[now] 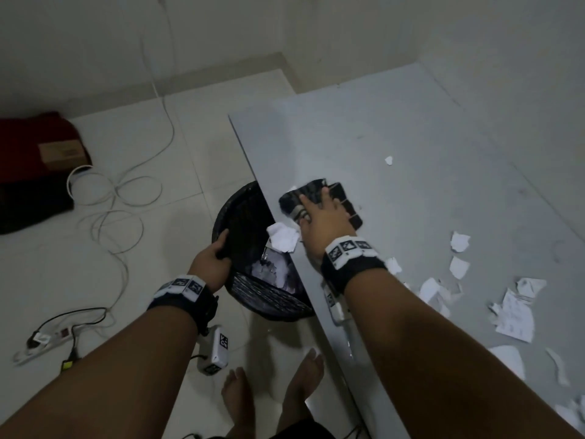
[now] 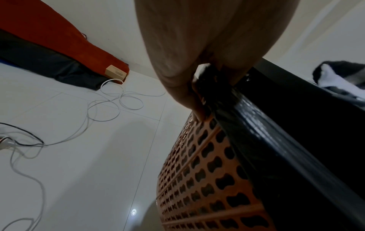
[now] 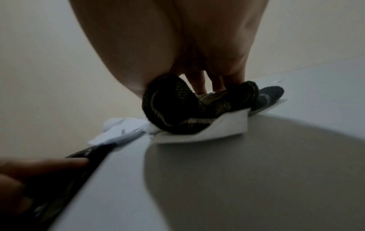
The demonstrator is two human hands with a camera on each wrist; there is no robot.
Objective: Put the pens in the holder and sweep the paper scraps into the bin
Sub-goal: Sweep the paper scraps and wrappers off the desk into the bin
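Head view takes in the grey table (image 1: 427,160), the largest thing here, filling the frame from twelve o'clock round to five o'clock, its left edge running down toward six. White floor tiles (image 1: 133,267) cover the nine o'clock half. At nine o'clock against the wall lies a red and black cushion (image 1: 28,166) with a small cardboard box (image 1: 61,156) on it. White cables (image 1: 126,198) loop across the tiles from ten o'clock to eight, ending near a power strip (image 1: 47,339) at eight o'clock.

At the middle, tucked partly under the table edge, is the bin (image 1: 253,258), a perforated basket lined with a black bag and holding white scraps. The table edge hides its right side. The left hand (image 1: 212,264) grips the bin's rim at its nine o'clock side, fingers and thumb curled over the bag.

The right hand (image 1: 323,223) presses a dark patterned cloth (image 1: 316,191) on the table, fingers spread fairly flat over it. A crumpled white wad (image 1: 283,237) overhangs the table edge just above the bin, touching the cloth's seven o'clock side. In the right wrist view a paper piece (image 3: 199,131) lies pinned beneath the cloth.

More paper scraps (image 1: 512,312) lie scattered at three to five o'clock, well apart from the bin, and one small scrap (image 1: 388,160) sits at one o'clock from the cloth.

Bare feet (image 1: 272,394) stand at six o'clock.
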